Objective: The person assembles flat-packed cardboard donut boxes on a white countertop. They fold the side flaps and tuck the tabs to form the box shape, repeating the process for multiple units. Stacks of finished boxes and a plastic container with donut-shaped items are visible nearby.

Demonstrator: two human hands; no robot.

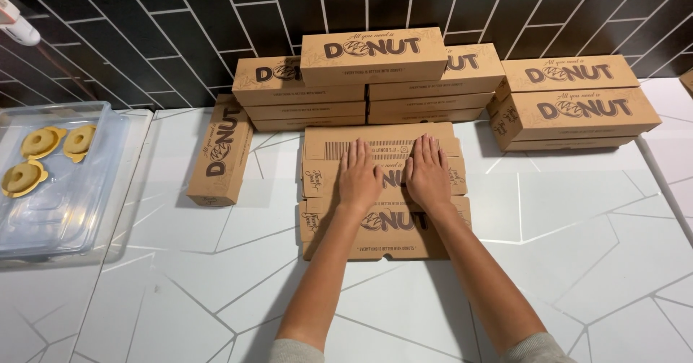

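Clear tray (108, 182) w/ yellow donuts far left. Your left hand (359, 177) + right hand (427, 174) flat, fingers released, pressing unfolded box blank (382, 226) directly under both; long axis left-right. Closed boxes (577, 107) stacked behind, right.

Flat carton (382, 190), centre frame: kraft brown, dark brown lettering, a barcode stripe pattern near its top edge. Stacked boxes (372, 56), upper centre and right: same brown with dark print. Bench (570, 247): white, thin grey angular lines. Wall (144, 31), top: black tiles, pale grout, slanted pattern. Tray (79, 204), left: clear, holding yellow rings (40, 143). Sleeves (292, 352), bottom: grey.
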